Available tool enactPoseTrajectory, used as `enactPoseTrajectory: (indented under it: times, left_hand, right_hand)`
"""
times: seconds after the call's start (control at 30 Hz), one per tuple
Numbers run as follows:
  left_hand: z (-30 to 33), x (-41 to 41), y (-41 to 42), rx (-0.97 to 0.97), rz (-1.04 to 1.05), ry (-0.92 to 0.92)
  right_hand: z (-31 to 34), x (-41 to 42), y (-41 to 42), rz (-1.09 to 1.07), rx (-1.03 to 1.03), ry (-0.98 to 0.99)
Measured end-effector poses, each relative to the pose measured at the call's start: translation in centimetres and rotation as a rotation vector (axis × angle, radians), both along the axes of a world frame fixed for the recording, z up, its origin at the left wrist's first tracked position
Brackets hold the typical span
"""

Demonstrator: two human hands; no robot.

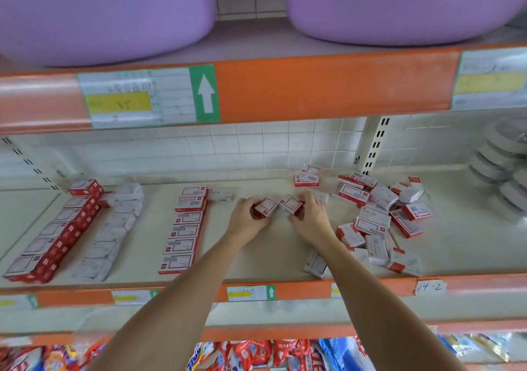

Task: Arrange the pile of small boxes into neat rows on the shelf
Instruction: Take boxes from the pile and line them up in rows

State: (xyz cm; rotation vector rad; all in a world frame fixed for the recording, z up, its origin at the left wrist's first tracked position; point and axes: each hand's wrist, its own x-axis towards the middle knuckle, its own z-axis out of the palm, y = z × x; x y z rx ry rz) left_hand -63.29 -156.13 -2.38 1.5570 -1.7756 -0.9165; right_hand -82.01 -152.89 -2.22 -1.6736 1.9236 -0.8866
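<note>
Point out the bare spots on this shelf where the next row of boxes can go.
Bare shelf lies between the single red-and-white box row and the loose heap of small boxes, in front of the left hand and right hand. A narrower strip separates that row from the pale box row. The right side is crowded.

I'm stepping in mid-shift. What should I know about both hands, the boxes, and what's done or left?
Left hand grips a small box; right hand grips another box, both mid-shelf.
Done: three rows on the left, the newest row nearest the hands.
Left: the loose pile on the right and a small stack at the back still need lining up.
</note>
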Motion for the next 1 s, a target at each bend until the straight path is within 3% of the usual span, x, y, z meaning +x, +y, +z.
enactPoseTrajectory:
  times: [0.17, 0.33, 0.5, 0.67, 0.87, 1.0]
  left_hand:
    - [-0.4, 0.4, -0.4, 0.043, -0.003, 0.066]
    - [0.5, 0.1, -1.1, 0.099, -0.112, -0.039]
    - [1.6, 1.3, -1.8, 0.225, -0.182, 0.011]
    - [1.4, 0.9, -1.4, 0.206, -0.093, 0.025]
    - [2.0, 1.0, -2.0, 0.243, -0.250, -0.040]
    - [1.9, 0.7, -1.9, 0.187, -0.210, -0.059]
  right_hand:
    - [-0.3, -0.3, -0.1, 0.014, -0.001, 0.017]
    - [0.0, -0.3, -0.1, 0.004, 0.026, -0.005]
    - [-0.1, -0.4, -0.2, -0.001, 0.015, -0.009]
    - [-0.3, -0.3, -0.3, 0.001, 0.027, -0.013]
    - [-0.4, -0.3, -0.3, 0.010, 0.030, 0.013]
    - [-0.5, -0.3, -0.3, 0.013, 0.035, 0.021]
